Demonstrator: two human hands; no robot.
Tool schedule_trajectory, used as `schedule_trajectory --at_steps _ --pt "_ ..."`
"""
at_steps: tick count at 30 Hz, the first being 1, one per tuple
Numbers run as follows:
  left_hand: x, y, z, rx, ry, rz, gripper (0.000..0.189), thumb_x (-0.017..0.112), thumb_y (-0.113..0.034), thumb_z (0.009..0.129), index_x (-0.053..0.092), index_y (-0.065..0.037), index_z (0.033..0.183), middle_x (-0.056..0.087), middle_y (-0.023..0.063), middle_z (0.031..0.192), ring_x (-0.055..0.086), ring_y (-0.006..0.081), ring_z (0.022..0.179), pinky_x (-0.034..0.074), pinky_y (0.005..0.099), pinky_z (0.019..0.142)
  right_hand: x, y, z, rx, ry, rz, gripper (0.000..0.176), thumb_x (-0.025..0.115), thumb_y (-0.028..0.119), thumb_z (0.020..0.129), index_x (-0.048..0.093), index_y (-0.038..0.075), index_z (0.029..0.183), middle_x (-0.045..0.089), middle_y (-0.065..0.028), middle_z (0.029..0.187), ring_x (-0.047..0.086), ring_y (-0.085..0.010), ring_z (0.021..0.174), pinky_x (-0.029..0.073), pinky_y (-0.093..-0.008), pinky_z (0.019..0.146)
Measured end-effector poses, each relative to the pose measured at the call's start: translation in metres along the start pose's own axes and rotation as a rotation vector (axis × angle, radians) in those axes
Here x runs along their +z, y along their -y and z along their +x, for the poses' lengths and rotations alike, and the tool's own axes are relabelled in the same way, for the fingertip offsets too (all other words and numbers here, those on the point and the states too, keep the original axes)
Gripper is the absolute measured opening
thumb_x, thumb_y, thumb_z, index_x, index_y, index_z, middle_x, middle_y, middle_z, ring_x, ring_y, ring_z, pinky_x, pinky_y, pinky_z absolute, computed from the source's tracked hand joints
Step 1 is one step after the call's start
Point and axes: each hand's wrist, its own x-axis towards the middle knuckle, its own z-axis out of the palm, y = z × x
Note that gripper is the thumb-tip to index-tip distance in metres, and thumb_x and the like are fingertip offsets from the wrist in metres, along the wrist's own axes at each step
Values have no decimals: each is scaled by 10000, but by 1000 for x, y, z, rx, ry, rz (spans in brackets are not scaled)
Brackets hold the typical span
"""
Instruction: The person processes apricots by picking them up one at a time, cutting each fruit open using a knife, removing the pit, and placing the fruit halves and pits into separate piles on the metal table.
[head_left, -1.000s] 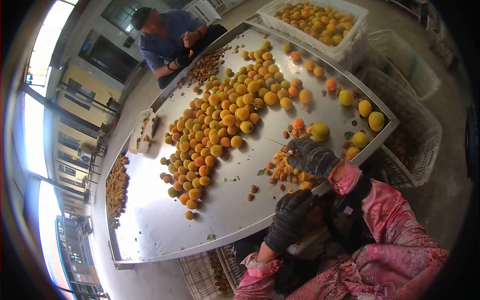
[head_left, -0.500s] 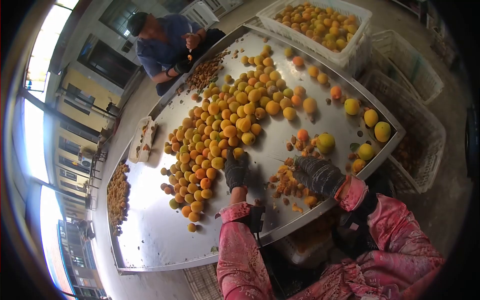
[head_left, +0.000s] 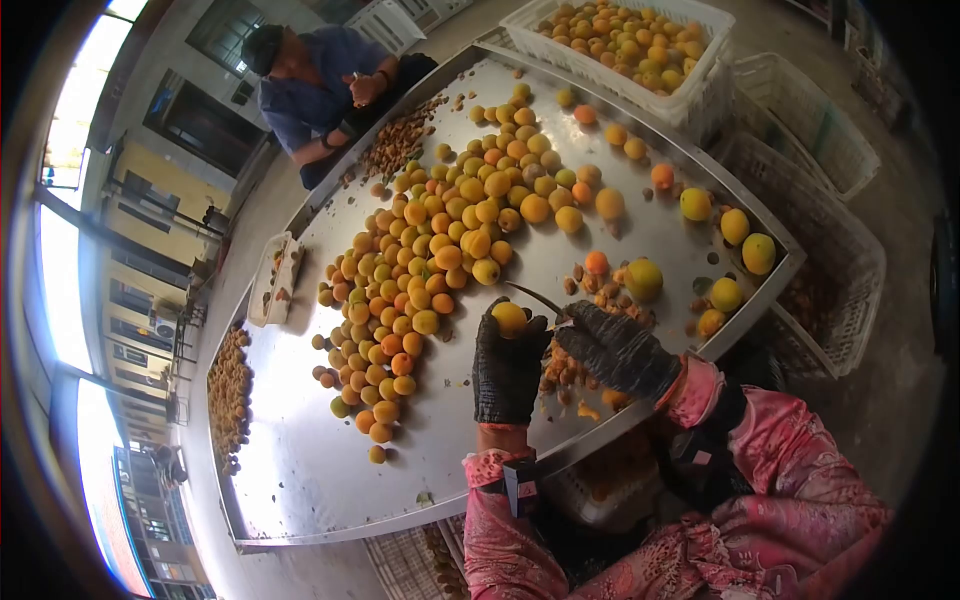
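Note:
My left hand (head_left: 507,370), in a dark glove, is closed around a yellow apricot (head_left: 509,319) and holds it above the metal table. In my gloved right hand (head_left: 617,348) is a curved knife (head_left: 538,297), its thin blade pointing left over the apricot. Beneath the right hand lies a heap of apricot pits and torn pieces (head_left: 565,375), partly hidden by it. Beyond my left hand spreads a large pile of whole apricots (head_left: 430,250). A bigger yellow-green fruit (head_left: 643,280) rests just past the right hand.
A raised rim edges the metal table (head_left: 300,470). Across it sits a person (head_left: 325,85) beside a heap of pits (head_left: 400,140). A white crate (head_left: 690,105) of apricots stands at the far corner, with more crates (head_left: 855,160) at right. A small white basket (head_left: 262,300) is at left.
My left hand has lifted an apricot from the edge of the pile and come back toward my right hand. The right hand has risen off the pits, its knife now visible.

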Motion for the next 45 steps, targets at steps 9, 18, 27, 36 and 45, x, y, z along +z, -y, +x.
schedule_trajectory --at_steps 9,18,27,36,45 --pt "-3 15 -19 -45 -32 -403 422 518 -386 875 490 -30 1099 554 121 988 537 260 937 431 398 906 4 27 -4 117 190 -32 249 541 188 841 540 49 1048 557 -160 988 574 -289 881 466 -380 746" --pt "-15 16 -23 -123 19 -382 362 500 -312 890 497 -27 1112 555 140 1110 527 290 1055 441 388 874 21 -5 -1 66 87 -49 237 500 170 866 533 44 1064 534 -155 985 577 -275 857 473 -384 697" --pt "-9 29 -25 78 -63 40 236 497 -44 855 504 -36 1090 576 112 1007 568 246 952 450 327 798 16 14 -13 -342 164 -431 382 557 87 763 559 33 1142 529 -215 1147 573 -315 970 487 -396 770" --pt "-21 37 -25 264 -132 594 253 503 17 841 492 -34 1088 551 42 864 521 110 744 446 243 631 20 7 -19 -429 99 -539 349 524 124 812 554 110 1160 545 -172 1080 570 -303 935 492 -373 720" --pt "-10 25 -34 65 -178 258 261 409 -242 942 509 -28 1055 565 32 885 532 107 760 430 227 645 24 8 -25 -552 -34 -778 311 597 169 785 604 81 1083 560 -180 1089 590 -259 794 485 -345 605"
